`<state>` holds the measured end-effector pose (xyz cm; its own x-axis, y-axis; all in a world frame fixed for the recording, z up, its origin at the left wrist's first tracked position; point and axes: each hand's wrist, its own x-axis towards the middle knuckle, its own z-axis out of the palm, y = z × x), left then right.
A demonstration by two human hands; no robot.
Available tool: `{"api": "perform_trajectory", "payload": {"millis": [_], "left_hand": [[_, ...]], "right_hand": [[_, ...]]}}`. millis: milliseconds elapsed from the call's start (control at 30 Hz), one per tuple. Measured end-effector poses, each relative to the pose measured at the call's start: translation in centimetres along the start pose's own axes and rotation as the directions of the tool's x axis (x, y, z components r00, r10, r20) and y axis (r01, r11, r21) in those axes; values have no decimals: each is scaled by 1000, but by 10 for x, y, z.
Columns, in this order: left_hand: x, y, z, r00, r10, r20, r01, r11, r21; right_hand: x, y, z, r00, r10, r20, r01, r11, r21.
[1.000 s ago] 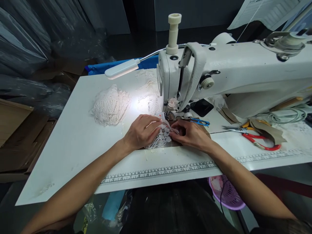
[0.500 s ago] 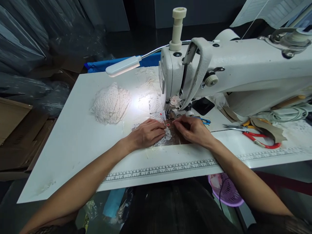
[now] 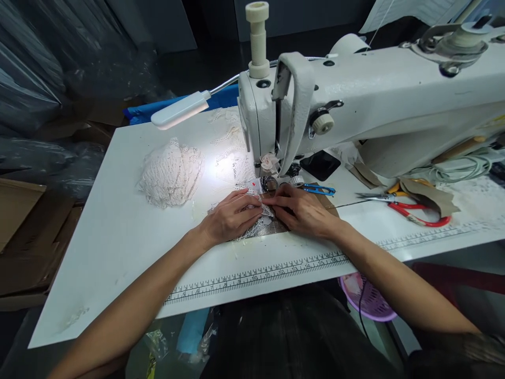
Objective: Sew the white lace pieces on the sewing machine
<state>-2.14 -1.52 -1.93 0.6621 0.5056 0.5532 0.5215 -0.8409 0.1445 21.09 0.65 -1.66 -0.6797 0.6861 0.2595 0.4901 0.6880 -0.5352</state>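
White lace trim [image 3: 258,227] lies in front of the sewing machine's [image 3: 272,121] presser foot, partly hidden under my fingers. My left hand [image 3: 231,217] is closed on its left side, fingers pressed together on the lace. From the right, my right hand [image 3: 302,211] meets my left fingertips, its thumb and index finger pinched at the lace edge. What exactly lies between those fingertips is mostly covered. Just behind my right hand are blue thread snips [image 3: 319,189]. A pile of lace [image 3: 171,172] sits on the table to the left.
A lamp [image 3: 180,110] lights the white table [image 3: 130,231]. Right of the machine head lie a black phone-like slab [image 3: 320,165], red-handled scissors [image 3: 420,215] and brown scraps [image 3: 428,196]. A printed ruler strip [image 3: 252,279] runs along the front edge. Below hangs a purple basket [image 3: 371,302].
My right hand has moved left, its fingertips now meeting those of my left hand. More of the blue snips shows. The whole view has shifted slightly.
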Motion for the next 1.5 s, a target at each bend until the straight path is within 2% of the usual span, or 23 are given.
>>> {"api": "perform_trajectory", "payload": {"millis": [300, 533, 733, 867, 967, 1100, 1167, 1367, 1500], "left_hand": [[4, -3, 2, 996, -21, 90, 21, 1000, 6], [4, -1, -2, 987, 56, 149, -75, 990, 120], [5, 0, -3, 991, 76, 111, -92, 984, 151], [6, 0, -3, 994, 74, 85, -83, 991, 105], [8, -1, -5, 993, 84, 80, -94, 987, 130], [10, -4, -6, 988, 135, 82, -148, 972, 185], [10, -7, -5, 982, 160, 97, -174, 972, 156], [6, -6, -11, 985, 61, 164, -68, 997, 38], [3, 0, -16, 990, 36, 136, -43, 998, 43]], "right_hand": [[3, -7, -3, 997, -37, 67, 47, 986, -161], [0, -1, -4, 998, 52, 33, -54, 996, 75], [0, 1, -7, 998, 56, 33, -58, 996, 72], [0, 3, -5, 1000, 13, 26, -14, 999, 31], [-1, 3, -4, 998, -53, 38, 54, 998, -34], [-1, 2, -5, 995, -95, 42, 99, 990, -97], [-1, 1, -5, 994, -99, 47, 104, 988, -116], [2, -6, -1, 991, -125, 53, 132, 979, -152], [2, -3, 2, 994, -104, 33, 106, 993, -53]]}}
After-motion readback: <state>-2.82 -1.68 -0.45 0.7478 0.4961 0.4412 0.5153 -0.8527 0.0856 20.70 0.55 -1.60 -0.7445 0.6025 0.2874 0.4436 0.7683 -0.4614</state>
